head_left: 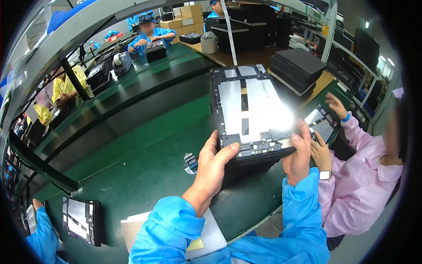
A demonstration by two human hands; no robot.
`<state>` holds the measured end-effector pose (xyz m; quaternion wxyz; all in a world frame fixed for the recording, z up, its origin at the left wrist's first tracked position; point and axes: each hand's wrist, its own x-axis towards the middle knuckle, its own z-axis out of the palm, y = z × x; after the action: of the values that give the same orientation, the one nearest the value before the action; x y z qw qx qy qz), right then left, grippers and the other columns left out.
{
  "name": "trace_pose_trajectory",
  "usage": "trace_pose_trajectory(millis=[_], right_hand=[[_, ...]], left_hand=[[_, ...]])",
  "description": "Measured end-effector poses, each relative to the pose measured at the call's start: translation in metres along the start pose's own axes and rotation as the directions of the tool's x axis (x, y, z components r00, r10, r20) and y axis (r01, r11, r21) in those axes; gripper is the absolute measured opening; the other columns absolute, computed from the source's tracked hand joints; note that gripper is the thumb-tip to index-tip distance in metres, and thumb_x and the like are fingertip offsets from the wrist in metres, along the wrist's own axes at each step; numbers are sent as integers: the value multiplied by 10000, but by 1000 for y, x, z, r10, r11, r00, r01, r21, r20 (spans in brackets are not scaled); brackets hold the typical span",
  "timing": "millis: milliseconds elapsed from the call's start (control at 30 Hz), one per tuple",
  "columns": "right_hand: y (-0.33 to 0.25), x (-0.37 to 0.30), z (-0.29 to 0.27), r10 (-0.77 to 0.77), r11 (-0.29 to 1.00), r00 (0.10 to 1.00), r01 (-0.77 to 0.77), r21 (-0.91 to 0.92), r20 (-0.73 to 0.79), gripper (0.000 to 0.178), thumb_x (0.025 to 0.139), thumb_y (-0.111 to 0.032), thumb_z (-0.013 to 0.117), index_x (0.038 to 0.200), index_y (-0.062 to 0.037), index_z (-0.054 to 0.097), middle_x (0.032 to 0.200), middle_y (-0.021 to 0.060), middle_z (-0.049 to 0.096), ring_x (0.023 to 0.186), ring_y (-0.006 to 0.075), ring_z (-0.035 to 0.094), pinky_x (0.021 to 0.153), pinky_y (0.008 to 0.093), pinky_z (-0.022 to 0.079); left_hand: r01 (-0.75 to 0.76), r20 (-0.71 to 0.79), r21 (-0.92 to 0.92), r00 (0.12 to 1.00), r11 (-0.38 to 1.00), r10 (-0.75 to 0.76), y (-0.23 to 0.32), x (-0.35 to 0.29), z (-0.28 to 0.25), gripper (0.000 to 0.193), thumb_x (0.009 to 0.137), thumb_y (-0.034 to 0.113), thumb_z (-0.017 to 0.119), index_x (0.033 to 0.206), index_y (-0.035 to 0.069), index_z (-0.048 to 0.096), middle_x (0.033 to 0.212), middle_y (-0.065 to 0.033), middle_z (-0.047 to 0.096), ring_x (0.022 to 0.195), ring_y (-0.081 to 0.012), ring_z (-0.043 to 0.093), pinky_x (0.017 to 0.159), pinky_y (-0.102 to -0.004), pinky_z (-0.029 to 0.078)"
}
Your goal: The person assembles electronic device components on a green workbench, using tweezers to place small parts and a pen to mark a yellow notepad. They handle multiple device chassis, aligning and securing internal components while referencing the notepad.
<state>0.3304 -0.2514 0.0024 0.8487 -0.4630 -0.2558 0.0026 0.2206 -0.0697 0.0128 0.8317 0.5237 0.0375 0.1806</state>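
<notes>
Both hands grip an opened tablet (259, 105), its silver battery cells and small circuit board bare, with a bright glare at its right side. My left hand (211, 165) is closed on the near left corner, thumb on the top face near the board. At the near right corner my right hand (299, 154) is closed too, thumb up against the edge. Directly below the tablet shows a thick dark block; I cannot tell whether it is a stack or a tray. On the green bench, left of the tablet, lies a small part in clear film (190, 163).
Stacked opened tablets (81, 220) sit at the lower left, near a blue-sleeved arm (44, 229). White foam sheet (213, 233) lies under my left forearm. On the right, a pink-sleeved person's hand (323, 154) touches another opened tablet (321, 123). Black foam trays (299, 64) stand behind.
</notes>
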Motion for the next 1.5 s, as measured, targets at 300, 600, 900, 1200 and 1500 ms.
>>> trace_pose_trajectory(millis=[300,600,900,1200,1500], right_hand=[[-23,-36,99,-57,998,989,52,43,139,525,815,-214,593,1255,-27,376,1230,161,501,1113,231,527,975,368,430],[98,-98,202,227,974,853,-200,-107,470,511,816,-175,715,1194,-7,415,1191,151,508,1047,191,521,902,321,450],[71,-84,171,127,864,647,301,-405,752,357,767,-185,779,1015,-8,594,906,171,645,817,344,647,730,370,520],[81,-68,151,193,496,815,400,-771,547,532,721,5,747,1210,-3,536,1238,224,530,1158,383,517,946,404,468],[88,-67,150,220,522,837,333,-786,501,511,760,0,730,1234,-5,540,1256,225,520,1148,398,534,938,398,474]], left_hand=[[-323,-158,37,933,946,325,81,-72,-29,709,813,151,651,1401,-84,332,1270,-158,540,1163,-202,534,1003,-328,409],[-320,-601,72,742,945,297,70,-161,-164,430,841,233,517,1185,-23,529,1072,-113,627,991,-203,605,917,-332,452],[-42,-634,195,757,980,158,67,-174,-194,418,889,64,511,1289,-56,485,1119,-118,611,1005,-174,585,907,-302,451],[-76,-618,253,755,965,221,61,-175,-197,417,907,49,520,1307,-60,468,1143,-112,605,998,-148,579,911,-277,443],[-69,-623,317,737,946,263,57,-175,-202,370,915,97,512,1253,-51,501,1080,-103,620,962,-159,599,875,-294,471]])
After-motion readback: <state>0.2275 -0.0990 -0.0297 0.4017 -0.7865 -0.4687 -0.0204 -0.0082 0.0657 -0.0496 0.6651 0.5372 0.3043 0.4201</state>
